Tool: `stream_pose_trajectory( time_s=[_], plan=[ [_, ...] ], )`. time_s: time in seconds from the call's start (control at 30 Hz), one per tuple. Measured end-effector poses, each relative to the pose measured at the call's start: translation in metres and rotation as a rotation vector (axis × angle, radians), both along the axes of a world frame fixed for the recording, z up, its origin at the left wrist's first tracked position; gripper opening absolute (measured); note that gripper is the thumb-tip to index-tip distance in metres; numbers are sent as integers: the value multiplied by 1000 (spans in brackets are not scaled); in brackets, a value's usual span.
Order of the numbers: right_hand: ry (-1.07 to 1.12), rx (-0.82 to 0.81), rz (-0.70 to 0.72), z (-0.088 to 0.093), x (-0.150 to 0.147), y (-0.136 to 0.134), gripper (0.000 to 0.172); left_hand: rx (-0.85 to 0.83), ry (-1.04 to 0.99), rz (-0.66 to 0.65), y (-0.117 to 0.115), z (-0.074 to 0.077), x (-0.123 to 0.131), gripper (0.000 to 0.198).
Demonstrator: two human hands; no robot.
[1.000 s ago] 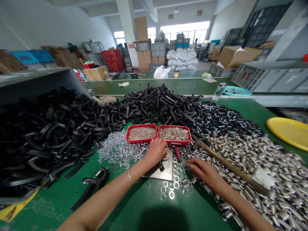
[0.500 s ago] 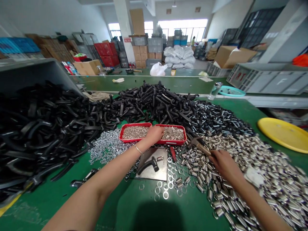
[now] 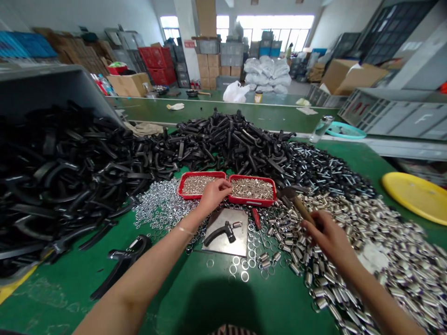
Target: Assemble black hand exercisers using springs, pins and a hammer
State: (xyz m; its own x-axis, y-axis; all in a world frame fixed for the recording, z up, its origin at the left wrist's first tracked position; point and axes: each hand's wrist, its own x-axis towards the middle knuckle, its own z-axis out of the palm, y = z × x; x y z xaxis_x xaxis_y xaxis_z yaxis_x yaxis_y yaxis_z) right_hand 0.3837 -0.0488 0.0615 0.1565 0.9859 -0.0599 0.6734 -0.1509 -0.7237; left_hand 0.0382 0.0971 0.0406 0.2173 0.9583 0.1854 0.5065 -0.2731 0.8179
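My left hand hovers at the near edge where two red trays meet, its fingers pinched together; whatever they hold is too small to make out. The left red tray and the right red tray are full of small metal pins. In my right hand is a hammer, gripped by its wooden handle, head pointing away from me. On a metal plate below my left hand lie a black handle and a spring. A red-handled screwdriver lies beside the plate.
Black handles are heaped behind the trays and spill from a grey bin at left. Springs cover the right side, with black-headed bolts behind. Small rings lie left; a yellow lid sits far right.
My left hand has drawn back from the right tray's pins, slightly left and toward me. My right hand still grips the hammer, which has tilted. The view has shifted slightly.
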Motion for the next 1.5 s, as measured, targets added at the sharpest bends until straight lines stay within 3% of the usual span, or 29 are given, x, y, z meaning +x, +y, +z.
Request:
stream_pose_trajectory(
  time_s=[0.13, 0.2, 0.3, 0.5, 0.6, 0.77, 0.97, 1.17, 1.23, 1.33, 1.4, 1.5],
  plan=[
    [507, -109, -54, -7, -43, -31, 33, -234, -302, 106, -53, -17, -48, 32],
    [601, -117, -41, -12, -60, -34, 33, -350, -370, 131, -75, -22, -57, 31],
    [593, -122, 20, -17, -78, -26, 32, -407, -381, 88, -93, -25, -48, 27],
    [381, -47, 182, -11, -95, -12, 30, -159, -72, 123, -90, -37, -16, 11],
    [308, -27, 229, -15, -94, -16, 31, -159, -37, 128, -90, -43, -11, 9],
    [378, -92, 193, -29, -88, -24, 31, -154, -18, 123, -94, -42, -8, 9],
    [325, -117, 215, -34, -85, -26, 28, -18, 40, 108, -97, -44, -8, 12],
    [91, -28, 341, -31, -87, -26, 21, 218, 382, -165, -106, -38, -13, 15],
    [48, 67, 412, -23, -90, -27, 31, 235, 435, -113, -115, -36, -13, 29],
    [4, 272, 508, -11, -96, -28, 48, 161, 415, 6, -130, -36, -9, 79],
    [-50, 325, 561, -10, -99, -27, 53, 89, 388, 15, -136, -37, -6, 86],
    [-135, 236, 620, -22, -97, -19, 52, 34, 345, 5, -136, -39, -6, 89]
  ],
)
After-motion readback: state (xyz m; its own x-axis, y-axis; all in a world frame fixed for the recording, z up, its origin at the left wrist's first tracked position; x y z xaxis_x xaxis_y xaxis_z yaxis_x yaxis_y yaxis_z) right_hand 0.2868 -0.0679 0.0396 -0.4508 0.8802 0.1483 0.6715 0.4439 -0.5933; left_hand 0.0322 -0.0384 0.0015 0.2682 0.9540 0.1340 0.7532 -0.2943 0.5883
